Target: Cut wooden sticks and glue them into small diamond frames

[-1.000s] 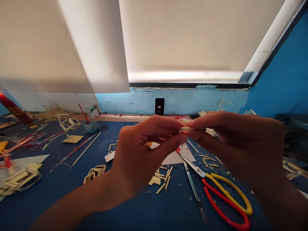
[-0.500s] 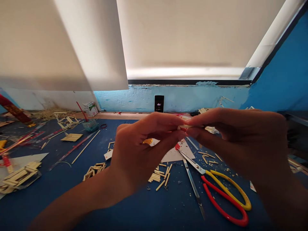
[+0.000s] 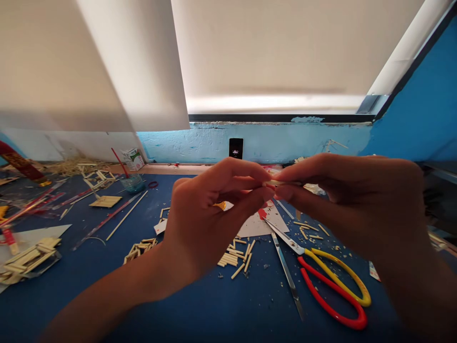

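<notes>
Fingertip to fingertip, both my hands meet above the middle of the table. A short pale wooden stick (image 3: 284,183) lies between them, partly covered by the fingers. My left hand (image 3: 205,224) pinches its left end between thumb and forefinger. At the other end, my right hand (image 3: 353,205) has the same kind of pinch. Below the hands are scissors (image 3: 314,255) with red and yellow handles, a slim metal tool (image 3: 288,278), a white card (image 3: 253,228) and several short cut sticks (image 3: 230,258).
Stick frames stand at the left (image 3: 97,178) and far left (image 3: 30,259). Behind are a glass jar (image 3: 133,183) with a red brush, a small carton (image 3: 133,159) and a phone (image 3: 236,148) against the wall. A long thin stick (image 3: 126,215) lies left of my hands.
Both hands have shifted slightly up in the view, and more of the stick shows between the fingertips. The things on the table stay put.
</notes>
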A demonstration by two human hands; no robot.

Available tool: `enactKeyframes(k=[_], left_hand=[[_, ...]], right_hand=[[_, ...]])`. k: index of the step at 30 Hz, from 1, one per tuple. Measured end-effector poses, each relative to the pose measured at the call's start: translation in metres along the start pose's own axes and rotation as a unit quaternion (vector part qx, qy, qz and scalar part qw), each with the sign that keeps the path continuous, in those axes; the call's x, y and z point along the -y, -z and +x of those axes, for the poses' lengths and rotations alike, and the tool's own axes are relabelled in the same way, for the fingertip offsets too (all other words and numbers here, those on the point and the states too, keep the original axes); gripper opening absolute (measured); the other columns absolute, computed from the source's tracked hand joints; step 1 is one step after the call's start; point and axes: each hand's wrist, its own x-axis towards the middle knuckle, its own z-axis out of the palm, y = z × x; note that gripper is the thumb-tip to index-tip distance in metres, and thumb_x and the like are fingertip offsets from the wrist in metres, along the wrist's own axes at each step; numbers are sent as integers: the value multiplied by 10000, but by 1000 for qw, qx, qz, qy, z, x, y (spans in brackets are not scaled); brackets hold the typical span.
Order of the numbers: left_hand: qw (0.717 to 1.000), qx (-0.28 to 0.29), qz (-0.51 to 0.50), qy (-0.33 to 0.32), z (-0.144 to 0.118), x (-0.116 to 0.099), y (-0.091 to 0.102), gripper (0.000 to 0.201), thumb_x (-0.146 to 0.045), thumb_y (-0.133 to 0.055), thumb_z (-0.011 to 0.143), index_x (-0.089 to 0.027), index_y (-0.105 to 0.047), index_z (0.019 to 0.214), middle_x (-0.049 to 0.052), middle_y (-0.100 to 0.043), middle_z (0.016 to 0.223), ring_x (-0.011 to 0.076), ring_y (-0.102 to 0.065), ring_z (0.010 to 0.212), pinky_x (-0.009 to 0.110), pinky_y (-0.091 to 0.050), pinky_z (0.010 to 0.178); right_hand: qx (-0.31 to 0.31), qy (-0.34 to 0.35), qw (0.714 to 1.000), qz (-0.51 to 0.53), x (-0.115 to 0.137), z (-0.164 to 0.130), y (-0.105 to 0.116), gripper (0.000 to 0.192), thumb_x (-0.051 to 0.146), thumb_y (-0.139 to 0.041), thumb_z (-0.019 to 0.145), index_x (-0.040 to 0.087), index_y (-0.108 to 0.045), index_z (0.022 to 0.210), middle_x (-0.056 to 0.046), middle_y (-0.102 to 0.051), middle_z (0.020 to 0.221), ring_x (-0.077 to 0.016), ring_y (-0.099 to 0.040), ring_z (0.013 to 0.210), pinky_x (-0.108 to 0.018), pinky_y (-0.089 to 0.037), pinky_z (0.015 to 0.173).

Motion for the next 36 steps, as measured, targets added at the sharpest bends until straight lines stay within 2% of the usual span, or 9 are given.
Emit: enactKeyframes(k=[6,10,12,15,18,21,24,27,36], left_hand=[[1000,-12,3,-4,8,5,6,158,-177,-800,895,-260,-762,1023,-56,-831,840,138,-802,710,221,-695,664],[997,-76,-1,9,20,15,17,172,-262,-810,900,-270,-749,1061,-29,-826,860,164,-805,787,235,-670,645],[998,-69,2,8,24,18,20,135,-254,-801,908,-261,-746,1031,-27,-826,855,150,-796,760,220,-648,621],[999,-44,6,5,23,20,18,99,-232,-769,931,-258,-741,1023,-26,-833,914,127,-787,750,194,-638,622],[1000,-15,8,4,17,18,16,131,-217,-752,938,-251,-725,1062,-17,-833,920,142,-797,771,202,-649,638],[1000,12,27,-6,12,13,15,127,-230,-751,938,-243,-713,1058,-13,-831,916,151,-799,759,219,-649,640],[999,28,36,-17,11,8,16,86,-232,-729,954,-243,-713,1038,-20,-827,916,142,-793,718,223,-647,645],[997,43,44,-35,11,5,16,77,-202,-724,950,-250,-748,1006,-36,-822,874,134,-784,685,220,-654,663],[997,68,-5,-32,5,-2,14,175,-129,-781,887,-276,-829,969,-45,-830,821,100,-746,589,167,-628,566]], right_hand=[[14,-29,999,8,-24,13,2,7,263,-790,890,259,-795,890,58,-789,799,-116,-701,697,-226,-536,629],[232,-132,961,-68,-97,20,-26,193,329,-668,979,189,-801,983,-27,-798,891,-171,-714,792,-293,-529,711],[298,-145,939,-92,-132,16,-51,160,275,-716,953,136,-784,916,-45,-764,808,-162,-693,712,-301,-544,697],[375,-143,908,-119,-159,3,-84,213,343,-685,1000,149,-713,1084,-56,-741,1045,-184,-718,879,-372,-609,806],[402,-125,894,-152,-154,-8,-86,277,360,-669,1010,170,-678,1211,-87,-702,1222,-229,-703,1046,-443,-600,907],[375,-148,888,-223,-134,-24,-54,250,386,-646,1018,174,-695,1141,-72,-707,1181,-236,-692,1045,-433,-583,916],[377,-212,853,-290,-115,-54,-12,252,393,-646,1006,180,-695,880,-34,-705,888,-179,-673,815,-348,-553,763],[405,-286,812,-309,-100,-92,15,344,424,-730,875,193,-654,631,-70,-646,628,-222,-609,576,-317,-370,518],[295,-420,810,-283,-92,-140,18,134,309,-676,717,224,-574,694,-77,-678,681,-247,-602,606,-337,-307,539]])
